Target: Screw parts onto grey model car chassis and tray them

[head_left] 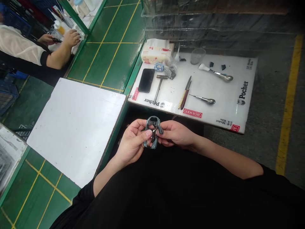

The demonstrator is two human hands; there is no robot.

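Left hand (134, 138) pinches an oval, grey-and-black, plastic-looking frame (154, 121), thumb across its front, and the right hand (175, 132) has its fingertips closed on the other side. That frame's held up near the near edge of a glossy white printed board (222, 98), not resting on it. Probably partway through: it's a formed loop, but whether the bits inside are fixed or loose is too small to tell. Two small black angular pieces (223, 67) sit by the board's far edge, toward the right corner; no telling if they belong. Flat black phone (146, 80) by the left edge, T-shaped metal hammer (158, 89) beside it. Further out: green yellow-lined bench (114, 41), co-worker's sheer white sleeve (25, 43), grey floor (267, 105) past the right edge.
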